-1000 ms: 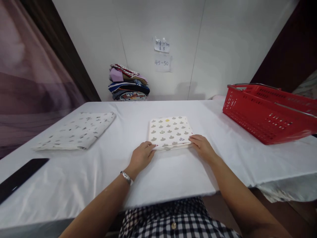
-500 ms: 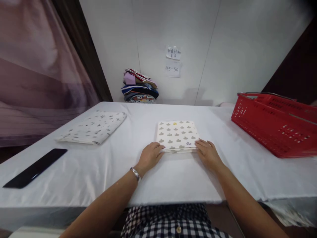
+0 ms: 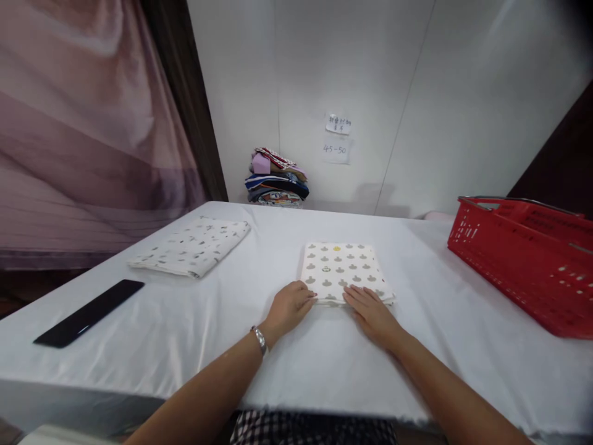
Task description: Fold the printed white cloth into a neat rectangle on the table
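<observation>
Wall note [image 3: 335,149] reads "45-50". Both hands, left [image 3: 290,305] and right [image 3: 369,313], lie open, flat on the cloth's [image 3: 343,272] near edge.

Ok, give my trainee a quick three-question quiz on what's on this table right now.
1. True or false: both hands touch the near edge of the folded patterned cloth.
2. Which wrist wears the watch?
3. What lies nearest the black flat object: A) red basket, B) second folded cloth, C) stack of clothes?

Key: 1 true, left hand and right hand rest there; 2 left; 3 B.
</observation>
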A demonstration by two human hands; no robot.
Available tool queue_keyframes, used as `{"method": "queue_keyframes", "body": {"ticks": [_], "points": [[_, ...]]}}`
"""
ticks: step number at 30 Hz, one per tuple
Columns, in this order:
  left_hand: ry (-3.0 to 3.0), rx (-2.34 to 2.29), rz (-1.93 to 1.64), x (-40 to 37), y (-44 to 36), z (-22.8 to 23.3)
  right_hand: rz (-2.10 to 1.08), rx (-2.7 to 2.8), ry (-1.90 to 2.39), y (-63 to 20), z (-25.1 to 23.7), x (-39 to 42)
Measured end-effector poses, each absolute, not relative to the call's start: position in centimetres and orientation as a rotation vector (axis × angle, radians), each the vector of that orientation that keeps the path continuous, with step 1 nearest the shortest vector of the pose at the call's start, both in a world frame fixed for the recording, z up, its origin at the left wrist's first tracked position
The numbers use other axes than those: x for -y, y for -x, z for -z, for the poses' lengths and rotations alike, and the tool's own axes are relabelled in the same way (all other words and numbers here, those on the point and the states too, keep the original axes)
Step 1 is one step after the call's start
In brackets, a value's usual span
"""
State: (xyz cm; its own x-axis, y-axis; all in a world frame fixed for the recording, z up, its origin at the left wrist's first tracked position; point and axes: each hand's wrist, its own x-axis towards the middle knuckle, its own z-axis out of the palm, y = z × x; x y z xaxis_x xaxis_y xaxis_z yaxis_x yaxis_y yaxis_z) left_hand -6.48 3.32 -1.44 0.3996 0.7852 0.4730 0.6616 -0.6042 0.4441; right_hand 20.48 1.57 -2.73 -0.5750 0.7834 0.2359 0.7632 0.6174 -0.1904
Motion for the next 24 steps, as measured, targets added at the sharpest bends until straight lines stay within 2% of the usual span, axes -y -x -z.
{"method": "queue_keyframes", "body": {"ticks": [6,11,17,21,24], "points": [[-2.006,-1.479,-1.161,-7.6,5.9,0.5,-0.255,2.471,1.388,-18.3,0.0,-1.9],[-1.780,-1.727,-0.939,-11.2,3.0,0.4,-0.168,2.419,1.378,-14.5,-3.1,-6.2],[-1.737,-1.771,-0.892,-11.0,2.0,1.5,-0.381,2.479,1.792,-13.4,-1.0,-11.0],[-1.751,-1.794,-0.866,-11.0,2.3,1.6,-0.425,2.504,1.796,-13.4,-0.6,-12.2],[-1.783,-1.820,-0.845,-11.3,2.2,1.7,-0.300,2.481,1.728,-12.7,-1.1,-14.3]]}}
